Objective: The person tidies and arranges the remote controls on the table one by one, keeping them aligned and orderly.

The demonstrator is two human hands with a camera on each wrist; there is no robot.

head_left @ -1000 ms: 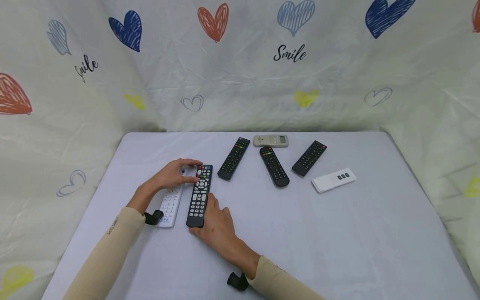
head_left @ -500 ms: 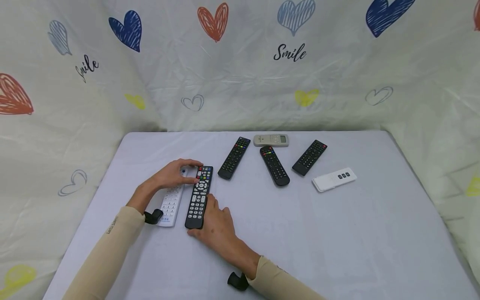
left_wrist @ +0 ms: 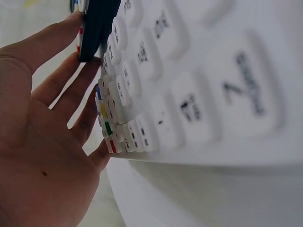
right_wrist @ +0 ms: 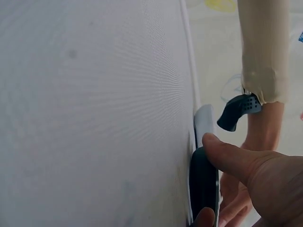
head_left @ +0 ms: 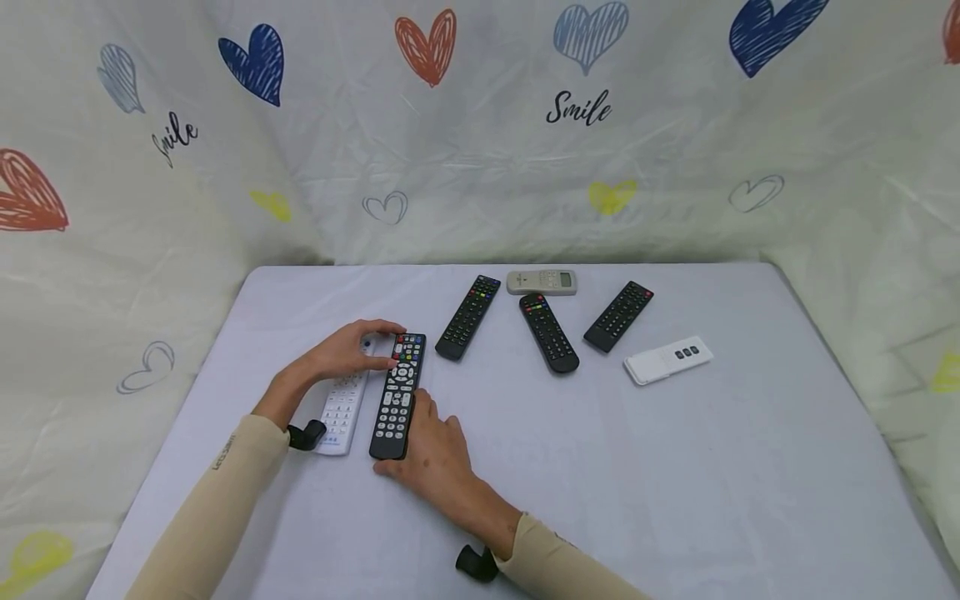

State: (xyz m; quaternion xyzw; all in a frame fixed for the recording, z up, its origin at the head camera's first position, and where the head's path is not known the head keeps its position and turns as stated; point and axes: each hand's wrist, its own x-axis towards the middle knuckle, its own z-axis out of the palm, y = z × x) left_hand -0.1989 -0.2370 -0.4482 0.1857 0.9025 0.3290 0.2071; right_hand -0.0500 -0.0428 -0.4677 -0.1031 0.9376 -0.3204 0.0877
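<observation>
A black remote control [head_left: 396,410] with coloured keys near its far end is held between both hands. My left hand [head_left: 347,348] pinches the far end, thumb on the left edge and fingers reaching over the top. My right hand [head_left: 438,454] grips the near end, its thumb at the bottom and fingers along the right side. Just left of it lies a white remote control [head_left: 341,417], its upper part partly hidden under my left hand. In the left wrist view this white remote fills much of the picture, and the black remote [left_wrist: 97,28] is tilted above it.
Farther back on the white table [head_left: 675,483] lie several others: a black remote [head_left: 467,318], a grey remote with a small screen [head_left: 542,282], a rounded black remote [head_left: 549,333], another black remote [head_left: 618,317] and a white remote [head_left: 667,360]. A heart-printed cloth [head_left: 480,142] hangs behind.
The black remote's near end has shifted slightly toward me and to the left, the right thumb moving with it. The left hand and the other remotes stay in place.
</observation>
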